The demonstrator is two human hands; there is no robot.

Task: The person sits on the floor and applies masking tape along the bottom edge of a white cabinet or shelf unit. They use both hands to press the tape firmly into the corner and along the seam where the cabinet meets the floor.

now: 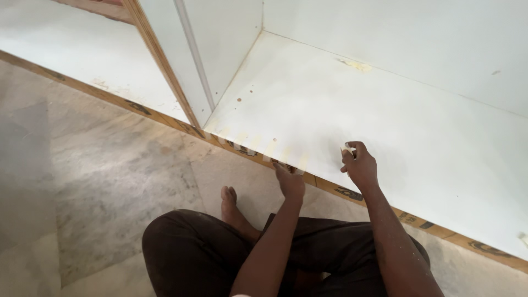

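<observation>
Person sits cross-legged on a grey-beige marbled stone floor (110, 181), facing a large white laminated plywood cabinet panel (385, 126) with a raw brown ply edge along its front. Right hand (360, 165) rests on the panel face, fingers curled almost closed around a small pale cream wad, maybe folded cloth or a scrap of abrasive paper (347, 148); too little shows to tell which. The wad sits pinched at the fingertips, touching the white surface near the front edge. It looks light, soft and crushable, best held by a fingertip pinch with the thumb behind, as here. Left hand (290, 179) lies on the brown front edge (330, 187), fingers bent down over the lip, holding nothing loose, just beside pale streaks (264, 147) on the laminate. The panel looks stiff, heavy, smooth and rather slick, with a yellowish smear (356, 65) near the back. An upright white divider (187, 66) stands left of the hands. Bare foot (230, 201) rests under the left forearm.
</observation>
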